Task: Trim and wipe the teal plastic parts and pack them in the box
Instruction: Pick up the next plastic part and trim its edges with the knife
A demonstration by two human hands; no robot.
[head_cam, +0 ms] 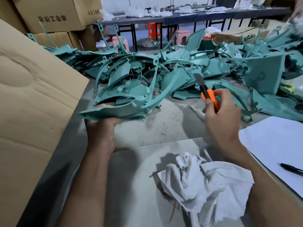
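A factory packing floor: stacked printed cartons [49,15], heaped teal plastic parts [180,69], long worktables [180,18].

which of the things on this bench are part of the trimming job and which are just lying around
In use for the job: teal part held by the left hand; orange utility knife in the right hand; white rag; pile of teal parts; cardboard box flap.

Just lying about: white paper, black pen, plastic stools.

2 bare forearms, no sleeves, left hand [100,128] and right hand [221,115] ungloved.
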